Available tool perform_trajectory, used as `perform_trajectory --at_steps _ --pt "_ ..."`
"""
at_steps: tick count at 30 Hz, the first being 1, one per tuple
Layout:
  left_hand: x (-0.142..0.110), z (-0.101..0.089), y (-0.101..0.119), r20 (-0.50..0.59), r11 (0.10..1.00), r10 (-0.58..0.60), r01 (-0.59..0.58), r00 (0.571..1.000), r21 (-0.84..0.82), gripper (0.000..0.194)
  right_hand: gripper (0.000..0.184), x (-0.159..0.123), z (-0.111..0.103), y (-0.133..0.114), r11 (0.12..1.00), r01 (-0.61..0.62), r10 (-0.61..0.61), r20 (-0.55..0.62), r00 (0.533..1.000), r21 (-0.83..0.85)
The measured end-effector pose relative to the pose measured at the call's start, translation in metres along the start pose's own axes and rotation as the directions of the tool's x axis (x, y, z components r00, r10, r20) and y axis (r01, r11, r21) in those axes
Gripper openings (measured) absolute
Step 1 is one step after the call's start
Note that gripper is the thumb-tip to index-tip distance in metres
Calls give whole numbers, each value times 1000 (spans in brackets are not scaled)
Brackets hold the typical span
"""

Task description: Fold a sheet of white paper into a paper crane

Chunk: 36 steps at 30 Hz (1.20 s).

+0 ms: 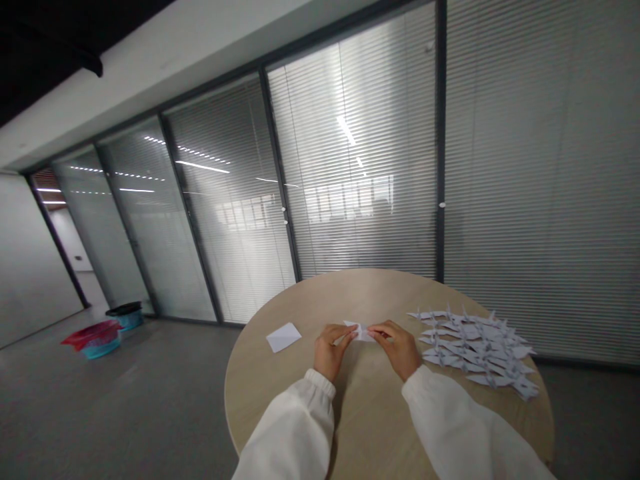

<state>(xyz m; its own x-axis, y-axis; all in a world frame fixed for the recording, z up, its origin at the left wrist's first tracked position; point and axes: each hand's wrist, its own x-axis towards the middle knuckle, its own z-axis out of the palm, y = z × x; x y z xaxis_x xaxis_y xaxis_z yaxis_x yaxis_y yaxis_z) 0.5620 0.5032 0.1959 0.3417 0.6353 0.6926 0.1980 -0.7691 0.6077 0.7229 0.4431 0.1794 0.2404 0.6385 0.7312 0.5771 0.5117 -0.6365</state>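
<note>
And here we are at the round wooden table [370, 420], both hands out in front, thumbs and fingertips at work! The left hand [330, 348] pinches one end of a small folded white paper [361, 332]; the right hand [399, 347] pinches the other. There it sits, right between the two sets of fingertips, just above or on the tabletop, I can't tell which. Its finer creases are too small to make out from here.

Look just left of the left hand: a flat white paper piece [284, 337], lying by itself on the wood. Over to the right of the right hand, what a crowd! Rows of folded white paper cranes [473, 343], packed close, pointed tips sticking up. Loose white sleeves [293, 430] gather at both wrists. Beyond the hands, past the table's far edge, glass panels with blinds [360, 167]. And well off left of the left hand, on the floor, two blue tubs [103, 349], one topped in red, the other in black.
</note>
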Motion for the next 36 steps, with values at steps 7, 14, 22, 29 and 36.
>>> perform_trajectory --at_steps 7,14,22,29,36 --pt "0 1 1 -98 1000 18 -19 995 -2 16 23 0 1 1 1000 -7 7 -23 1000 15" --pt "0 6 1 39 959 -156 160 987 -232 20 23 0 1 -4 988 -102 94 75 993 115" --pt "-2 14 -3 86 851 -337 342 938 -398 25 24 -6 9 -7 957 -223 193 167 967 184" --pt "-3 18 -8 136 804 -380 399 915 -440 31 22 -8 13 -3 930 -255 209 192 959 265" --pt "-4 20 -6 272 780 -333 426 903 -458 37 28 -5 13 2 879 -362 324 168 931 310"
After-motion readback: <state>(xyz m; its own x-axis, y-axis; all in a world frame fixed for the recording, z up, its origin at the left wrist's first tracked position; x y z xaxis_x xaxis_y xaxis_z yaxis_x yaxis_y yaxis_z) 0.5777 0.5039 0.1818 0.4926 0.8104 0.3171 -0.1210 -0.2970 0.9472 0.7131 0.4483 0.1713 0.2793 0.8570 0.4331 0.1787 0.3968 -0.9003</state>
